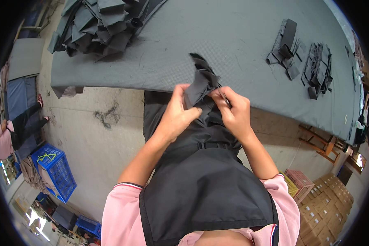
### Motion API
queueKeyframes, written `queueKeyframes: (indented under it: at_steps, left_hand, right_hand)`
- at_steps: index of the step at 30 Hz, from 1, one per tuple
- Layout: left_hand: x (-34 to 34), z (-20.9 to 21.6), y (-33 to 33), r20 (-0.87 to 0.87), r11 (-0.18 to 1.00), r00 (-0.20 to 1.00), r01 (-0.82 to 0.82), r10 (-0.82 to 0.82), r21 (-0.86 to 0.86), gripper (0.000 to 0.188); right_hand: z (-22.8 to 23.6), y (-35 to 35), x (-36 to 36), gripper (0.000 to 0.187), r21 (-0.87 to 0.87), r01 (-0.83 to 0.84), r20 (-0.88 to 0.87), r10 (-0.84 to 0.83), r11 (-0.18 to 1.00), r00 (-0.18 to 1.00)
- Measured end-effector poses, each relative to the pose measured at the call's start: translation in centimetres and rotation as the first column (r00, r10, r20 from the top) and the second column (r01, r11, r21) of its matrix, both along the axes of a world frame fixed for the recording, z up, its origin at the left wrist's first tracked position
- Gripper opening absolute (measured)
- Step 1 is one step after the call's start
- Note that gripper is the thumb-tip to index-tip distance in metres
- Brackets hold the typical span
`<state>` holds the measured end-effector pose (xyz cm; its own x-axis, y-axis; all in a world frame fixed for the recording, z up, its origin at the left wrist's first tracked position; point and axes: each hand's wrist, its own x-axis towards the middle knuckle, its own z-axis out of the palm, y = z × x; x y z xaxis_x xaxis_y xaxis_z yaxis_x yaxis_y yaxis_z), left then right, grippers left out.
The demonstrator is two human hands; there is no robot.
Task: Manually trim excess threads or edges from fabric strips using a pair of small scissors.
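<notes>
A crumpled dark grey fabric piece (201, 83) is held up in front of my apron, at the table's near edge. My left hand (177, 117) grips its left side between thumb and fingers. My right hand (235, 111) is closed at the fabric's right edge, around a small, slim metal tool (226, 100). Only a short part of that tool shows, and its kind cannot be made out. One end of the cloth sticks up over the table.
The grey-covered table (168, 53) carries a fabric heap (100, 28) at far left and two smaller fabric piles (283, 47), (318, 67) at right. Loose threads (107, 115) lie on the floor. A blue crate (55, 172) stands left, near another person (6, 141); cardboard boxes (326, 209) stand lower right.
</notes>
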<state>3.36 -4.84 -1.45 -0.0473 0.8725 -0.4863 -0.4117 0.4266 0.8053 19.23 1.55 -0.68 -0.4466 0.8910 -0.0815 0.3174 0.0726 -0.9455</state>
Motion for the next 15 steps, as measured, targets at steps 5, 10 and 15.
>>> queueKeyframes:
  at_steps: [5,10,15]
  left_hand:
    - [1.5,0.7,-0.6,0.054,0.984,0.987,-0.153,0.148,0.095,0.053]
    - [1.3,0.9,-0.4,-0.060,0.967,0.967,-0.242,0.247,0.085,0.053]
    - [1.7,1.2,0.3,-0.151,0.963,0.956,-0.231,0.252,0.140,0.053]
  right_hand:
    - [0.1,-0.1,-0.3,0.016,-0.041,-0.050,-0.088,0.047,0.998,0.995]
    - [4.0,-1.1,1.0,0.031,0.359,-0.086,0.237,-0.001,0.929,0.971]
    - [4.0,-1.4,0.7,0.034,0.448,-0.189,0.365,0.014,0.874,0.931]
